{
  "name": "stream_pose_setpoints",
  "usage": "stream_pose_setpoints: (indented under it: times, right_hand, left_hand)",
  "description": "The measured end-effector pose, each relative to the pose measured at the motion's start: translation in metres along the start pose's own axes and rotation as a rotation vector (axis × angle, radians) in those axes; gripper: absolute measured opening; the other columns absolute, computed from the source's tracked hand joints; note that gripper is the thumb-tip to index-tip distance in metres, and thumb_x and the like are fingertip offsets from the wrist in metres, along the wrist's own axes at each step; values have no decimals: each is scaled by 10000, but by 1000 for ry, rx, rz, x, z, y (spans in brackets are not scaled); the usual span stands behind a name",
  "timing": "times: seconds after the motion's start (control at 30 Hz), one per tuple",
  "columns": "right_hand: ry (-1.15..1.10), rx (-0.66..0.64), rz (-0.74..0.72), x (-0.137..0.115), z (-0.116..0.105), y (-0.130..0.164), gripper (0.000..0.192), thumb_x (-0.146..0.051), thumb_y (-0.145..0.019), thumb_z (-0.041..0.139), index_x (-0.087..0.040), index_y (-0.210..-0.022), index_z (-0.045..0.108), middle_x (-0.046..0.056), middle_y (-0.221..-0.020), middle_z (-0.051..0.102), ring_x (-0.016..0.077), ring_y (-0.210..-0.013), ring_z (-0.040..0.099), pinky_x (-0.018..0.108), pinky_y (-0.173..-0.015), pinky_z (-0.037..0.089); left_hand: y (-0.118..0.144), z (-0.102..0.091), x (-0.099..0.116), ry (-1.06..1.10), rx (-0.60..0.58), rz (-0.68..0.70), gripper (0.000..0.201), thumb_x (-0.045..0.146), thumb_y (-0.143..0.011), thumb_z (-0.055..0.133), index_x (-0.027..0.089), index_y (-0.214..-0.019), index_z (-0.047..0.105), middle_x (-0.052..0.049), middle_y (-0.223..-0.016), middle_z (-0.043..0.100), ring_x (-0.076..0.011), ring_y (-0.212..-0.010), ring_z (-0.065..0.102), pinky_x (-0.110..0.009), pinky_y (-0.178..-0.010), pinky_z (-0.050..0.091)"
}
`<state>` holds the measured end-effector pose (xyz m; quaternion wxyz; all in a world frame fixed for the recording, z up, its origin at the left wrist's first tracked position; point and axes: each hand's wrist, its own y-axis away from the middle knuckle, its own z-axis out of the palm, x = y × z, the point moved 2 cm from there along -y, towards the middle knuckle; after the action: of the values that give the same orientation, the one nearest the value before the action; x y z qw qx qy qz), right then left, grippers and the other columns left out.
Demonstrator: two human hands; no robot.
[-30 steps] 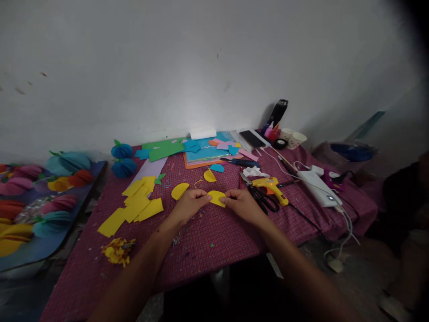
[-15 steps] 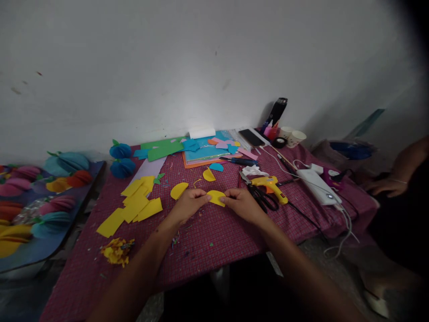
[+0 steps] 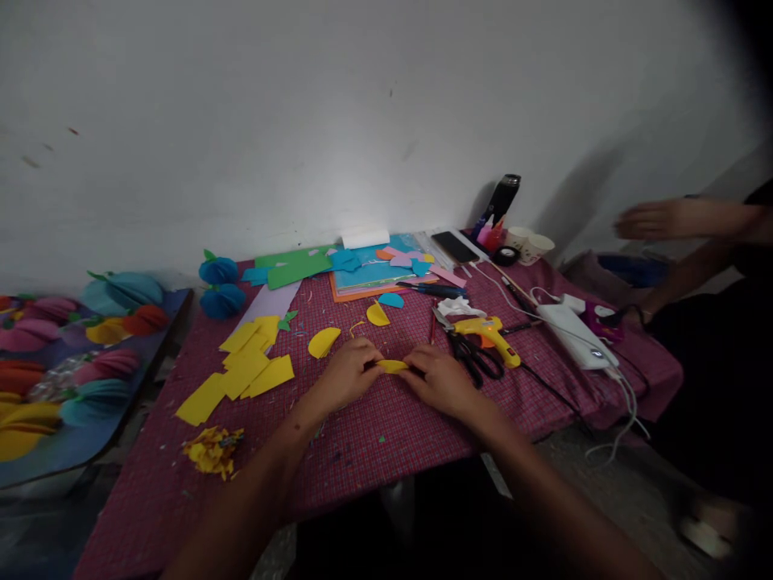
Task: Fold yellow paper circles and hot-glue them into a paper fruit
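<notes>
Between my two hands, above the checked tablecloth [image 3: 374,435], is a yellow paper piece [image 3: 393,366], seen nearly edge-on. My left hand [image 3: 352,370] pinches its left end, and my right hand [image 3: 440,379] pinches its right end. Two yellow half-round papers lie close by: one [image 3: 324,342] beside my left hand, the other [image 3: 378,314] beyond my hands. A blue half-round paper [image 3: 391,300] rests behind them. Yellow paper rectangles [image 3: 247,364] are spread in a loose pile to the left. Black-handled scissors [image 3: 477,358] lie just right of my right hand.
Right of the scissors are a yellow glue gun [image 3: 490,334], a white power bank [image 3: 576,338] and trailing cables. Paper cups [image 3: 535,248] and a black bottle [image 3: 504,196] stand behind. At left are paper pumpkins [image 3: 221,300] and crumpled yellow paper [image 3: 214,451]. Another person's hand [image 3: 655,219] is at right.
The yellow paper piece has turned from showing its half-round face to nearly edge-on, with both my hands still on it. The other person's arm at right has risen.
</notes>
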<state>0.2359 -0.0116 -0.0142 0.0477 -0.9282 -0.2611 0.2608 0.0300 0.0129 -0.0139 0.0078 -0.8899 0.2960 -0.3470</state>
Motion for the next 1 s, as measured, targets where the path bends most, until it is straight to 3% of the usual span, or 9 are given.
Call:
stream_pose_setpoints:
  times: [0.43, 1.0]
  right_hand:
    - [-4, -27, 40, -4, -1, -2, 115, -241, -916, 601, -185, -920, 702, 41, -911, 685, 177, -878, 598, 283, -765, 391]
    - [77, -40, 20, 0, 9, -3, 172, -251, -946, 565, -181, -863, 698, 45, -888, 669, 171, -864, 599, 275, -772, 396]
  left_hand:
    - [1, 0, 0, -85, -39, 65, 102, 241, -904, 613, 185, -827, 650, -48, -904, 610, -201, -905, 558, -314, -806, 423]
    - [3, 3, 2, -225, -57, 86, 129, 260, -919, 610, 182, -823, 647, -42, -903, 600, -198, -903, 555, -331, -801, 434]
